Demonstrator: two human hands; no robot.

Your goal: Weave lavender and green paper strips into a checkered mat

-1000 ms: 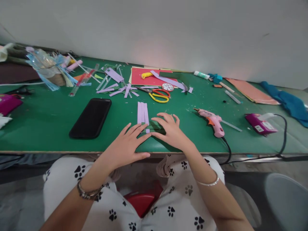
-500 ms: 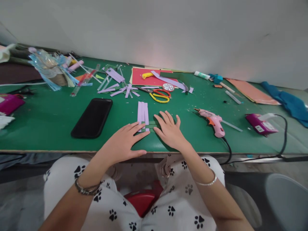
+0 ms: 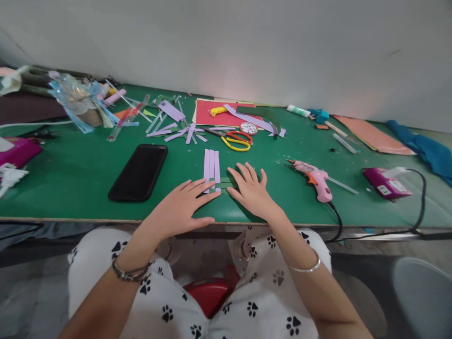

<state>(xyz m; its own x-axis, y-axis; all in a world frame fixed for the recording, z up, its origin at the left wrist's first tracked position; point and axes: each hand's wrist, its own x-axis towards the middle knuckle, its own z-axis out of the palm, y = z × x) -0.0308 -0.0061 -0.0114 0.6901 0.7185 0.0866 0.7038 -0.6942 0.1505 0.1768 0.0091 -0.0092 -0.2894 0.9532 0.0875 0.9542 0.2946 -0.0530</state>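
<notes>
Three purple paper strips [image 3: 212, 165] lie side by side on the green table, with dark green paper strips [image 3: 228, 182] crossing them near their lower ends. My left hand [image 3: 181, 205] lies open from the left, its fingertips on the crossing of the strips and its thumb stretched out near the table edge. From the right, my right hand [image 3: 251, 192] rests open with spread fingers, some over the right ends of the green strips. Parts of the crossing are hidden under the fingers. Both hands press flat and grip nothing.
A black phone [image 3: 138, 172] lies to the left. Behind are scissors [image 3: 236, 140], purple scraps [image 3: 171, 110], and red paper [image 3: 203, 113]. At right lie a pink glue gun [image 3: 314, 179] and a purple power socket [image 3: 386, 182]. The table's front edge [image 3: 257, 223] is close.
The view has shifted slightly, so everything sits a little further right in the frame. Over the strips, both hands keep nearly the same pose, with the purple strips' upper parts lying closer together.
</notes>
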